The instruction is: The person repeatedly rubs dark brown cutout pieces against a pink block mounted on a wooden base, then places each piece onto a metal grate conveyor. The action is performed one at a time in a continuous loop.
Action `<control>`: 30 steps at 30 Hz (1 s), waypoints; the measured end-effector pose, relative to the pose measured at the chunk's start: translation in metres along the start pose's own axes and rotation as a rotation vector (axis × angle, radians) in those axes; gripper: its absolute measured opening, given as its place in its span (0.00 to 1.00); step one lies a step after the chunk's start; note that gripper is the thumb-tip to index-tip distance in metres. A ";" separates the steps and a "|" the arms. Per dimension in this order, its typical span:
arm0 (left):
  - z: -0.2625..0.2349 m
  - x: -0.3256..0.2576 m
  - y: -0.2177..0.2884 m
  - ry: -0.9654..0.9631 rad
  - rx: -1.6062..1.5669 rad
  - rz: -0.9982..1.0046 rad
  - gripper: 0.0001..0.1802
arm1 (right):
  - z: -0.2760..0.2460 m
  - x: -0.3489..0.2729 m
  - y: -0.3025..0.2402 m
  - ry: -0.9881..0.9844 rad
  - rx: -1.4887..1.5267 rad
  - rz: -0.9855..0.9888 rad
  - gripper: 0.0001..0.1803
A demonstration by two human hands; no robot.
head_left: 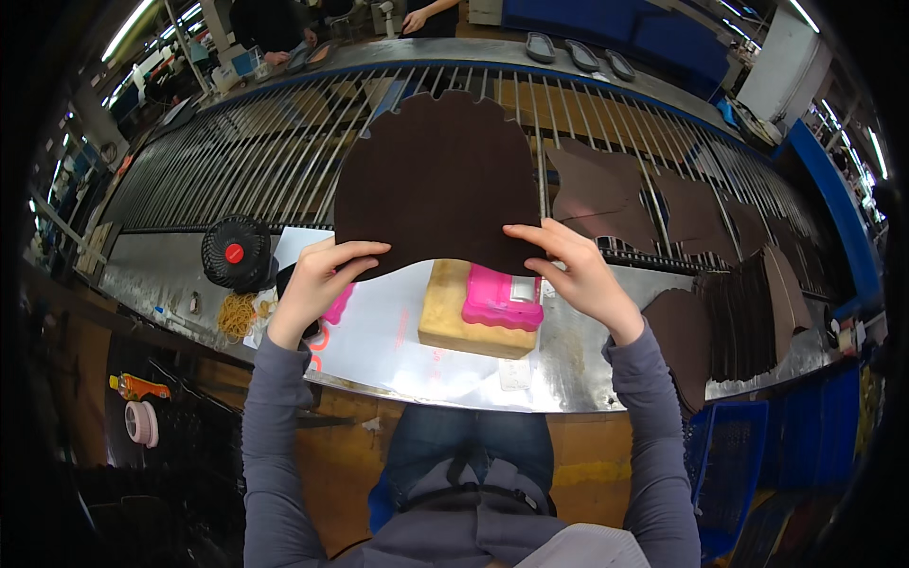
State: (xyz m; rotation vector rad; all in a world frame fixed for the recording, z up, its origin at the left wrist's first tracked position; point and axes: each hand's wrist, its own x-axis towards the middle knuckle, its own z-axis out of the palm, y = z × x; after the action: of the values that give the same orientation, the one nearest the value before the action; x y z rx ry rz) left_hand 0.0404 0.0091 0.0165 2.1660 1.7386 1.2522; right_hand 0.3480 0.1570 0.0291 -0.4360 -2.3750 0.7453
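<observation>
A dark brown shoe-upper piece (436, 180), flat and notched along its far edge, is held up between my two hands. My left hand (322, 279) pinches its near left corner between thumb and fingers. At the near right corner, my right hand (578, 275) grips it the same way. Below the piece, on the bench, sits a yellowish block (445, 317) with a bright pink scalloped-edge item (502, 308) on top. Another pink item (338, 305) shows partly behind my left hand.
A black fan (237, 254) and a heap of tan rubber bands (237, 315) lie left. Right stands a stack of brown pieces (748, 327); more brown pieces (601, 189) rest on the bar conveyor (256, 151). A blue crate (734, 464) is below right. Soles (580, 55) and co-workers are beyond.
</observation>
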 end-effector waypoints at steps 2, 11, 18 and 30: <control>-0.006 -0.007 -0.004 -0.004 0.005 -0.016 0.14 | 0.011 0.003 0.006 0.008 0.038 -0.027 0.27; -0.005 -0.011 -0.017 -0.009 -0.002 0.005 0.14 | 0.033 0.007 0.028 0.021 0.060 -0.033 0.25; 0.002 -0.008 -0.016 -0.022 -0.039 -0.023 0.14 | 0.027 0.000 0.028 0.009 0.018 -0.007 0.24; 0.060 0.023 -0.008 -0.171 -0.199 0.134 0.15 | 0.017 -0.073 0.045 0.299 -0.132 0.023 0.18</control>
State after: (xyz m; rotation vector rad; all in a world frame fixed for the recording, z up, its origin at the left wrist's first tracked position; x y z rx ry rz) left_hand 0.0725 0.0551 -0.0154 2.2290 1.3637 1.1721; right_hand 0.3984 0.1517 -0.0417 -0.5874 -2.1462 0.4954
